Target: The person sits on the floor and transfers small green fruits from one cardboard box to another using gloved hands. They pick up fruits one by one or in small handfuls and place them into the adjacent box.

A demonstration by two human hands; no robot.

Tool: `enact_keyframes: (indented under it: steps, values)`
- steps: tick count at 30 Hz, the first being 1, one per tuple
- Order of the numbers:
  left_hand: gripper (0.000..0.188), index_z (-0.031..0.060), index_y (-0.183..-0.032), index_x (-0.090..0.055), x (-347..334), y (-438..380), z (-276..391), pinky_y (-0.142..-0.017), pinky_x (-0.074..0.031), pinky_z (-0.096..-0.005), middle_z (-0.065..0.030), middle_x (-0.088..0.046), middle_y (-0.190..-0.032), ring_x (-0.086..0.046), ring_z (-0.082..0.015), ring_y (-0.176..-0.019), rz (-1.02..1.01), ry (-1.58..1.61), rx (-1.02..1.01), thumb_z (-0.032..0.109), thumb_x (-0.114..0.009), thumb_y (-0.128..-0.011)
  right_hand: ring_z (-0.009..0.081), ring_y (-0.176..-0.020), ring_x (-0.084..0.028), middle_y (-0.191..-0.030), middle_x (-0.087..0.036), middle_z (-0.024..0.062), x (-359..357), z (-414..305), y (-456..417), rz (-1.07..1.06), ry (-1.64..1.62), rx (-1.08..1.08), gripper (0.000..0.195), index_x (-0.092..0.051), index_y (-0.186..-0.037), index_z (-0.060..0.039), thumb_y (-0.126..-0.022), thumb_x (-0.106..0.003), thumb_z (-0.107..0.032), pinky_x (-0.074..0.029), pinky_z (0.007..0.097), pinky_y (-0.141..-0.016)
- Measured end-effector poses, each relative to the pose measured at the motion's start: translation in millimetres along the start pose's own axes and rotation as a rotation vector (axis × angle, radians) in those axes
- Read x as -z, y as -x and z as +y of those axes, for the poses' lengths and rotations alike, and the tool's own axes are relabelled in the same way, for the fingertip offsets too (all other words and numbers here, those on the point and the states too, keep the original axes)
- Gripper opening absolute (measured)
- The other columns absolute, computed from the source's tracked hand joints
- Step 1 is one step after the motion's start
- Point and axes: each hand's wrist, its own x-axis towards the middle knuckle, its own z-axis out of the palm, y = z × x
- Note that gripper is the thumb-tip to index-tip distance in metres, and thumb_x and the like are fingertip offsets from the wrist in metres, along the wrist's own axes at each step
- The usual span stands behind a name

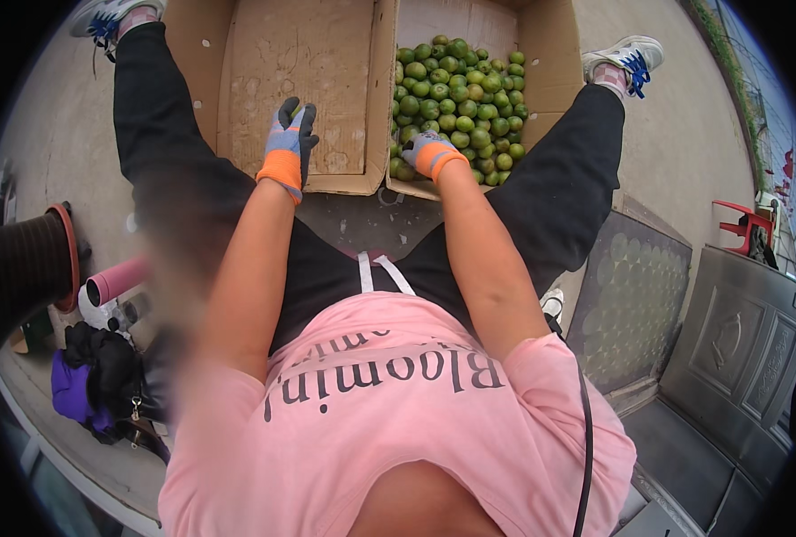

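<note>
Two cardboard boxes stand side by side between my legs. My left hand (292,142), in a grey and blue glove with an orange cuff, is over the left box (297,74). A bit of green shows between its thumb and fingers, apparently a small green citrus fruit (295,113). Inside the right box (549,74) lies a pile of green citrus fruits (465,101), some tinged yellow or brown. My right hand (430,152), gloved alike, reaches into the near left corner of that pile. Its fingertips are partly hidden, so its grip is unclear.
A pink tumbler (117,280) lies to the left, near a dark ribbed pot (22,258) and black and purple cloth items (89,382). On the right are a patterned panel (630,295), a grey metal door panel (734,335) and a red plastic chair (747,225).
</note>
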Motion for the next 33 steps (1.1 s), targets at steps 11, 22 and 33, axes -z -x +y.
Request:
enact_keyframes:
  steps: [11, 22, 33]
  values:
    - [0.05, 0.009, -0.132, -0.033, -20, 32, 31, -0.087, -0.043, -0.0332, -0.0111, -0.044, -0.122, -0.052, -0.0215, -0.101, -0.378, 0.135, -0.002, 0.034, -0.046, -0.09, 0.0286, -0.111, -0.048, -0.121, -0.048, 0.0146, 78, -21, 96, 1.043, -0.601, 0.873, 0.027, -0.063, -0.104, -0.0144, -0.077, -0.064, -0.016, -0.042, 0.0367, -0.09]
    - [0.046, 0.0124, -0.122, -0.043, -8, 22, 22, -0.079, -0.046, -0.0302, -0.0061, -0.049, -0.115, -0.055, -0.0184, -0.091, -0.193, 0.137, 0.135, 0.018, -0.062, -0.08, 0.0278, -0.097, -0.056, -0.108, -0.057, 0.0134, 65, 66, 17, 1.087, -0.828, 0.182, 0.031, -0.061, -0.104, -0.0065, -0.08, -0.058, -0.025, -0.044, 0.0345, -0.085]
    - [0.048, 0.0136, -0.122, -0.042, 3, 1, 8, -0.087, -0.043, -0.0376, -0.0094, -0.045, -0.124, -0.044, -0.0233, -0.11, 0.193, 0.067, 0.045, 0.02, -0.064, -0.079, 0.0307, -0.114, -0.045, -0.125, -0.044, 0.017, -28, 128, -107, 0.295, -0.355, -0.533, 0.053, -0.044, -0.123, -0.0077, -0.075, -0.057, -0.025, -0.04, 0.0383, -0.093]
